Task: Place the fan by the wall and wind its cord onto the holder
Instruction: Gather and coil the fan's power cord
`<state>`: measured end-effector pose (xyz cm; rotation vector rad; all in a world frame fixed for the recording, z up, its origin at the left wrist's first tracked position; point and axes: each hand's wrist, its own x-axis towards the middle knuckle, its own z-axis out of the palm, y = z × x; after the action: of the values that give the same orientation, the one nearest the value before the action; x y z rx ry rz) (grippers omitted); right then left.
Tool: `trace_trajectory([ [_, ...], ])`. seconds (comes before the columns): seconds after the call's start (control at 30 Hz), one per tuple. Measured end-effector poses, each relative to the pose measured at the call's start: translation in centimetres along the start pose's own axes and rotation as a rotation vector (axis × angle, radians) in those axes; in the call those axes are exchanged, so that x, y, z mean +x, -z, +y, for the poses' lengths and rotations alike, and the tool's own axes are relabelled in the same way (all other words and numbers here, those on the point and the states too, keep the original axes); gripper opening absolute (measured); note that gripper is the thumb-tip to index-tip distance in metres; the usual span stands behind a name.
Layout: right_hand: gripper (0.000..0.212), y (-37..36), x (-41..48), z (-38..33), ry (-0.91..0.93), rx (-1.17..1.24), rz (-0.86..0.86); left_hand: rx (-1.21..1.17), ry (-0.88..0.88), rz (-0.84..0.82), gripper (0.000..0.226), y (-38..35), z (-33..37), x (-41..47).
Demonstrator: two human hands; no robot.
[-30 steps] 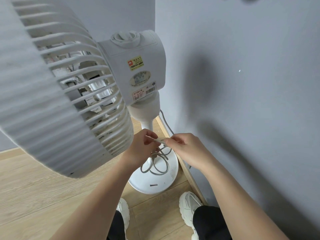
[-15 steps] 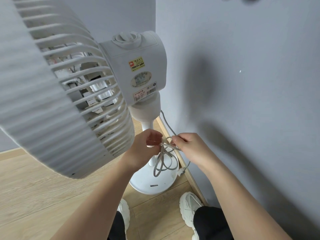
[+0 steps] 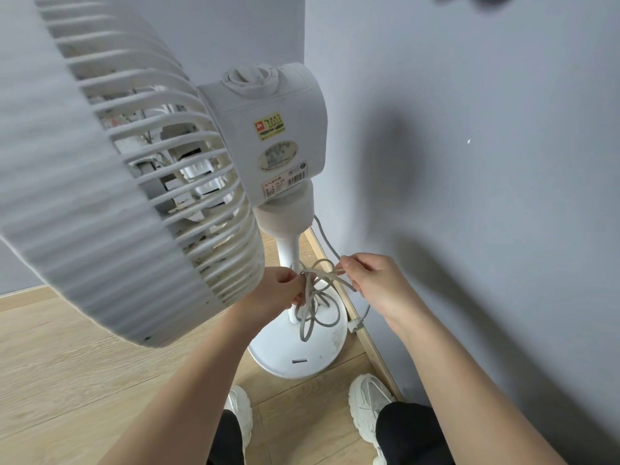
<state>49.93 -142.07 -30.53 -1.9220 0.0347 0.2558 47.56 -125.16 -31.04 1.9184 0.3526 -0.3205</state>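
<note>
We see the grey wall (image 3: 469, 162) just behind the fan (image 3: 268, 129) and the wooden floor (image 3: 67, 364) beneath its base (image 3: 302, 357). Beside the fan's pole (image 3: 289, 250), our left hand (image 3: 271, 293) grips the bunched cord (image 3: 323, 322) loops with curled fingers (image 3: 285, 279); our right hand (image 3: 375, 283) pinches one strand.

White pedestal fan (image 3: 275, 135) upright beside wall, grey cord (image 3: 315, 297) looped at its pole

The fan's grille (image 3: 110, 182) runs off the left and top edges, its near rim blurred. Stickers (image 3: 278, 156) on the fan's motor housing are too small to read. Below, the left hand (image 3: 268, 293) and bunched cord (image 3: 320, 271) cover part of the fan's pole (image 3: 288, 250).
</note>
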Motion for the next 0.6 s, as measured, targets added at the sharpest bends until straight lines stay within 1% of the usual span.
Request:
trace_trajectory([
  [0.1, 0.032, 0.2, 0.1, 0.0, -0.011, 0.011, 0.036, -0.156, -0.060, -0.119, 0.023, 0.2, 0.3, -0.1],
  [0.17, 0.032, 0.3, 0.2, 0.0, -0.029, 0.038, 0.048, -0.185, -0.122, -0.172, 0.015, 0.4, 0.4, -0.3],
  [0.23, 0.032, 0.4, 0.1, -0.2, -0.061, 0.080, 0.034, -0.104, -0.178, -0.124, 0.011, 0.2, 0.4, -0.4],
  [0.33, 0.035, 0.5, -0.1, -0.6, -0.118, 0.078, -0.029, 0.081, -0.272, 0.041, 0.006, -0.1, 0.3, -0.6],
  [0.4, 0.045, 0.4, -0.1, -0.7, -0.130, 0.018, -0.070, 0.145, -0.320, 0.089, 0.007, -0.2, 0.3, -0.7],
  [0.47, 0.064, 0.1, -0.3, -0.7, -0.133, -0.043, -0.114, 0.206, -0.356, 0.111, 0.010, -0.4, 0.2, -0.9],
  [0.5, 0.064, 0.0, -0.3, -0.7, -0.139, -0.072, -0.126, 0.243, -0.382, 0.119, 0.015, -0.5, 0.2, -1.0],
  [0.57, 0.050, 0.0, -0.4, -1.0, -0.160, -0.115, -0.138, 0.310, -0.424, 0.126, 0.026, -0.7, 0.1, -1.1],
  [0.6, 0.044, 0.1, -0.5, -1.0, -0.172, -0.127, -0.145, 0.318, -0.434, 0.127, 0.028, -0.8, 0.1, -1.1],
])
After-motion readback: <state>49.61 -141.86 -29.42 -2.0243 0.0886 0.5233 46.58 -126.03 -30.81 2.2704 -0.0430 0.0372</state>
